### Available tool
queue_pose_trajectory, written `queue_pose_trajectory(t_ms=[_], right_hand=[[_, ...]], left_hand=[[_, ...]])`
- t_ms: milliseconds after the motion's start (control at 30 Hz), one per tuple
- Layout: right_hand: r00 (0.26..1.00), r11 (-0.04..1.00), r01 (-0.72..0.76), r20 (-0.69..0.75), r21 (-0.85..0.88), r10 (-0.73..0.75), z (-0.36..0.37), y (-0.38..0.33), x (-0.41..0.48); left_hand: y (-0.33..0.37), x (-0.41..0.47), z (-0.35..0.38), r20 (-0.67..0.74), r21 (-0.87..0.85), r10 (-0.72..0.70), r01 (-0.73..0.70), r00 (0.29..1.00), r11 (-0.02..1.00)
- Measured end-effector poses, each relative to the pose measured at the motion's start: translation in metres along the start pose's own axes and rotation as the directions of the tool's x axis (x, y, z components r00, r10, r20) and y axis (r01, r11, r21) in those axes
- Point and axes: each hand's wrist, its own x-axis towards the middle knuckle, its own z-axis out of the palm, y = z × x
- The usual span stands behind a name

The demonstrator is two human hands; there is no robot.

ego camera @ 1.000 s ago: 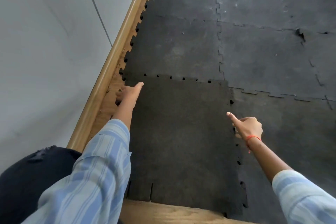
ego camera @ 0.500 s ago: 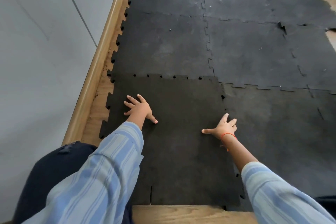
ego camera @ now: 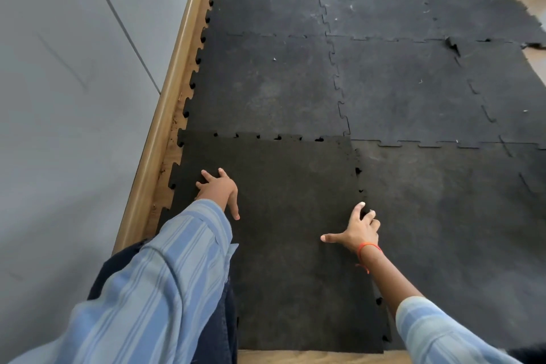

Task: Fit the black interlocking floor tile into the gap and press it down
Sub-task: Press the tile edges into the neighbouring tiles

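The black interlocking floor tile (ego camera: pixel 283 216) lies flat in the near-left corner of the mat, its toothed far edge against the tile beyond and its right edge against the neighbouring tile. Small dark gaps show along both seams. My left hand (ego camera: pixel 220 189) rests palm down with fingers spread on the tile's left part, near its toothed left edge. My right hand (ego camera: pixel 356 230) lies with fingers spread on the tile's right edge, fingertips at the seam, thumb pointing left. Neither hand holds anything.
Joined black tiles (ego camera: pixel 399 83) cover the floor ahead and to the right. A wooden skirting board (ego camera: pixel 165 115) runs along the grey wall (ego camera: pixel 59 97) on the left. Bare wooden floor (ego camera: pixel 310 357) shows at the tile's near edge. One raised tile corner (ego camera: pixel 452 46) sticks up far right.
One second ago both hands pointed with single fingers at the tile's far-left corner and right edge. They now lie flat with spread fingers on the tile, nearer to me. The view shifted.
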Motion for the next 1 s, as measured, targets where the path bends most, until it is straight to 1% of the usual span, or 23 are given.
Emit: queue_pose_trajectory(t_ms=[67, 133, 233, 267, 367, 400, 467, 500, 567, 633, 700, 833, 933, 1000], right_hand=[[0.999, 1.000, -0.017, 0.041, 0.023, 0.017, -0.005, -0.001, -0.003], [0.995, 0.994, -0.071, 0.082, 0.083, 0.064, -0.017, -0.011, -0.008], [0.982, 0.977, -0.158, 0.129, 0.145, 0.140, -0.041, -0.038, -0.005], [0.979, 0.973, -0.170, 0.141, 0.159, 0.148, -0.044, -0.044, 0.002], [0.975, 0.955, -0.202, 0.138, 0.218, 0.175, -0.041, -0.057, 0.017], [0.972, 0.949, -0.224, 0.127, 0.221, 0.200, -0.038, -0.060, 0.019], [0.969, 0.945, -0.247, 0.065, 0.214, 0.239, -0.032, -0.057, 0.023], [0.971, 0.950, -0.237, 0.010, 0.204, 0.240, -0.029, -0.051, 0.024], [0.977, 0.971, -0.181, -0.082, 0.156, 0.195, -0.027, -0.040, 0.027], [0.984, 0.986, -0.117, -0.123, 0.121, 0.132, -0.031, -0.035, 0.035], [0.985, 0.983, -0.088, -0.132, 0.164, 0.110, -0.035, -0.035, 0.038], [0.988, 0.940, -0.120, -0.055, 0.321, 0.144, -0.046, -0.035, 0.039], [0.990, 0.940, -0.096, -0.070, 0.326, 0.126, -0.044, -0.038, 0.039], [0.989, 0.946, -0.072, -0.098, 0.315, 0.108, -0.038, -0.041, 0.041]], left_hand=[[0.000, -0.007, -0.005, 0.041, 0.085, 0.043, -0.046, 0.998, 0.995], [0.002, -0.018, -0.011, 0.097, 0.144, 0.085, -0.098, 0.992, 0.985], [0.014, -0.023, -0.014, 0.140, 0.119, 0.110, -0.127, 0.984, 0.985], [0.021, -0.020, -0.012, 0.109, 0.095, 0.118, -0.128, 0.987, 0.987], [0.044, -0.015, -0.004, -0.068, -0.001, 0.150, -0.150, 0.986, 0.989], [0.048, -0.018, -0.001, -0.104, 0.010, 0.160, -0.160, 0.982, 0.987], [0.051, -0.025, 0.007, -0.113, 0.082, 0.164, -0.155, 0.980, 0.984], [0.052, -0.023, 0.010, -0.106, 0.105, 0.158, -0.147, 0.982, 0.984], [0.052, -0.019, 0.009, -0.089, 0.121, 0.140, -0.129, 0.986, 0.984], [0.054, -0.018, 0.008, -0.088, 0.141, 0.128, -0.115, 0.988, 0.983], [0.057, -0.022, 0.009, -0.092, 0.161, 0.117, -0.101, 0.989, 0.982], [0.055, -0.032, 0.006, -0.054, 0.164, 0.079, -0.069, 0.995, 0.984], [0.058, -0.030, 0.006, -0.036, 0.141, 0.045, -0.040, 0.998, 0.989], [0.057, -0.025, 0.007, -0.053, 0.126, 0.037, -0.030, 0.998, 0.992]])
